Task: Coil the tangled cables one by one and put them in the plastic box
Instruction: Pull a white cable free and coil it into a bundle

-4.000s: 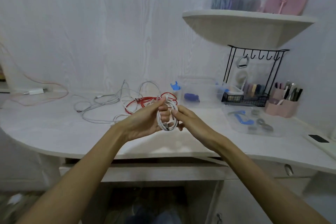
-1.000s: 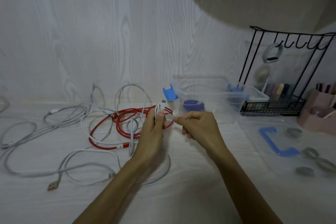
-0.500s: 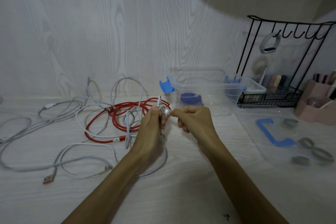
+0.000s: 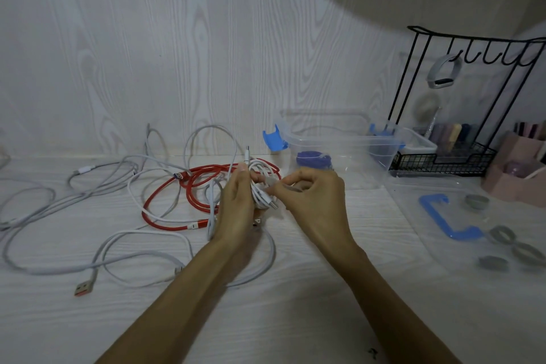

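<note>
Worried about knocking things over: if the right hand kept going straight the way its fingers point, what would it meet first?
The right hand points left, so first the white cable coil held in the left hand; depth looks equal.

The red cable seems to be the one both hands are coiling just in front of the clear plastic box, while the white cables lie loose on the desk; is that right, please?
Not quite. The head view shows the left hand and right hand coiling a white cable; the red cable lies loose on the desk with the other white cables. The clear plastic box is just behind the hands, as you said.
</note>
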